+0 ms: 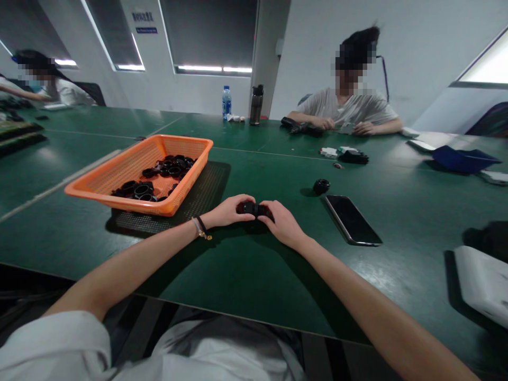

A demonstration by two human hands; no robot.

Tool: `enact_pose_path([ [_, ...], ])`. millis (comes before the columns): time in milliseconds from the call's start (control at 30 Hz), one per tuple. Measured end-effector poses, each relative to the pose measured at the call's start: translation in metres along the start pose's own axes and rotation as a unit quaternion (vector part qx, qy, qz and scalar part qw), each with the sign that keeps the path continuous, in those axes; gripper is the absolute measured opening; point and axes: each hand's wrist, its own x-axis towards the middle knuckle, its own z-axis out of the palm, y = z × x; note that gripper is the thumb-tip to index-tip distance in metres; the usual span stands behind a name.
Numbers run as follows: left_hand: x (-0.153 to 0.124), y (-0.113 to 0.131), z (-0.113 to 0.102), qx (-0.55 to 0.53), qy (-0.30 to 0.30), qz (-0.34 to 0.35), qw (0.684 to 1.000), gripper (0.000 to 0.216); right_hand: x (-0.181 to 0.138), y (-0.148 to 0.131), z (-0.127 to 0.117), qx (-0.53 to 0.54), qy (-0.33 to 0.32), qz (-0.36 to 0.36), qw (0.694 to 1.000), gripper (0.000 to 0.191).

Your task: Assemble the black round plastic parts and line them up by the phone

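Centrally in the head view, a small black part (pixel 254 209) is held low over the green table (pixel 246 286), its long axis laid left to right across the frame, one end toward each hand. The left hand (pixel 227 212) and right hand (pixel 282 223) are curled closed around those ends. An orange basket (pixel 99 184) of black rings (pixel 174 170) is seen at upper left, and a phone (pixel 351 219) to the right.

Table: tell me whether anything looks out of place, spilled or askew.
One black ring lies alone by the phone, apart from the rings in the basket. The left hand and right hand hold a black part between them. Nothing looks spilled or damaged.
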Motion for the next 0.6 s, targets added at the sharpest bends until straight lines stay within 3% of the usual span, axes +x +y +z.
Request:
enact_pose_path([
  [600,0.0003,0.0022,-0.0002,-0.007,-0.005,-0.008,1.000,0.039,0.0004,-0.0037,-0.0014,-0.008,-0.030,0.038,0.999,0.019],
])
